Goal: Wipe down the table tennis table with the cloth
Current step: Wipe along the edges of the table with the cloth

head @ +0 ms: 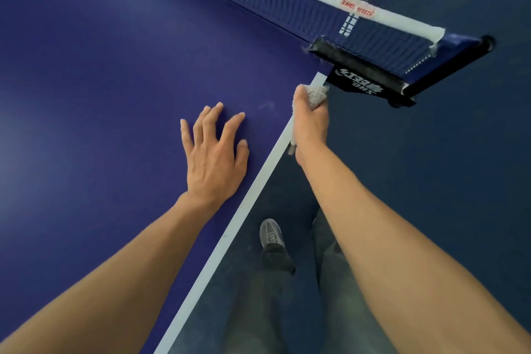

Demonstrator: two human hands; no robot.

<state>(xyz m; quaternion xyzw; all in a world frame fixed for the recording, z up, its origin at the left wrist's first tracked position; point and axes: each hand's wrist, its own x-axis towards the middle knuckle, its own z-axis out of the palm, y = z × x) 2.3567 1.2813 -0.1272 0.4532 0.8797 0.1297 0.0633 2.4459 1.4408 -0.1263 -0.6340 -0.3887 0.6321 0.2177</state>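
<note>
Head view showed the person standing at the side of the table tennis table (86,95), close to the net clamp (362,72). The right hand (310,121) gripped a bunched pale cloth (314,93), fingers curled tightly round it. The wad was pressed at the white sideline (244,210) on the table's edge, just short of the black clamp. The left hand (214,158) lay flat on the blue surface, fingers spread and straight, apparently bracing.

The step in hand looked like wiping the edge strip beside the net (287,3). To do it well, the person would probably need to open the wad out for more contact and draw it along the line in one even pass. The corner under the clamp called for care not to snag the net. The bracing palm would best move off any wiped patch, so no prints were left.
</note>
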